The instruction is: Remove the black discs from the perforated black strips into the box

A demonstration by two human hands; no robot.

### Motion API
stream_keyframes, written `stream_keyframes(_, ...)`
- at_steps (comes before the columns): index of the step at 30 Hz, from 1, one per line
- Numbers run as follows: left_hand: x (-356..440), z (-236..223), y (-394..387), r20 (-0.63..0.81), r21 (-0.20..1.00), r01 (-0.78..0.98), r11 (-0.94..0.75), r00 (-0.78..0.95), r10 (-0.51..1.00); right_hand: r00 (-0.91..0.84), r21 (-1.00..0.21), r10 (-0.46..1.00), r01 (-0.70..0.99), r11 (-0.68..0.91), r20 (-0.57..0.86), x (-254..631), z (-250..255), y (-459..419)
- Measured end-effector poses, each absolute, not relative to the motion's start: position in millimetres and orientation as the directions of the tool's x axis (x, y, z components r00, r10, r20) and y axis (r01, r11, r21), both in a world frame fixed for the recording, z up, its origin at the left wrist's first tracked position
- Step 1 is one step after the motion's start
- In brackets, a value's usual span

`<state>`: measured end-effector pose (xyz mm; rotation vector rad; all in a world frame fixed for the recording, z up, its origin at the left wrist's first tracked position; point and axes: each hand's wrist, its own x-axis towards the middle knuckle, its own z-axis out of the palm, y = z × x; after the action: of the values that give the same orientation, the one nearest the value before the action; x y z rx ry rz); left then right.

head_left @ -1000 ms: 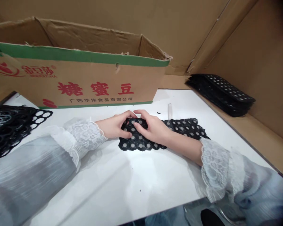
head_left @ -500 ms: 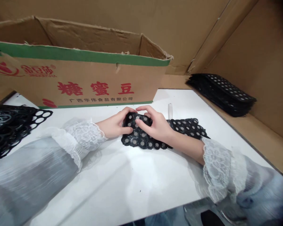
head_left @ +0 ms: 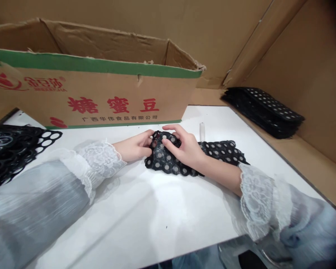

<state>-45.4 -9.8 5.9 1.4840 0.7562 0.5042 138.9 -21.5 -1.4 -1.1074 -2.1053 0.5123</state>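
**Spotted black sheet, held in two hands at the centre of the frame**

Sleeves: pale, lace-cuffed, entering from the lower left and lower right.

Table: white, under the work; its plain top probably made the dark pieces easy to see.

Right hand: thumb laid on the sheet, forefinger lifted and extended; whether the other fingers gripped behind could not be told. The thumb seemed placed to steady the sheet.

Left hand: thumb and fingers pinched the sheet's left end, apparently to control that edge.

Spotted strip: right of centre, partly behind the right wrist; whether it joined the sheet was hidden.

Ring mesh: black, left edge, beside the left sleeve, seemingly set aside within reach.

Small pale tube: just beyond the strip.

Box: open-topped cardboard, upper left, its printed side facing the worker.

Stack: black spotted pieces, upper right, layered, likely to save room.
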Motion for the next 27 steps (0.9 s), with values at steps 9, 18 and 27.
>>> stream_keyframes(9, -42.7, 11.9, -14.2, -0.162, 0.966, 0.26, -0.006, 0.62, 0.767, -0.401, -0.551, 0.837, 0.63, 0.548, 0.373, 138.8, -1.2, -25.2)
stream_keyframes(18, -48.8, 10.2, -10.6, -0.148, 0.962, 0.263, -0.07, 0.721, 0.677, -0.405, -0.522, 0.858, 0.681, 0.514, 0.316, 138.5, 1.1, -25.3)
stream_keyframes(27, -48.2, 4.2, -7.5, -0.113, 0.977, 0.204, -0.06, 0.74, 0.663, -0.398, -0.51, 0.854, 0.686, 0.519, 0.335, 140.2, -0.3, -23.6)
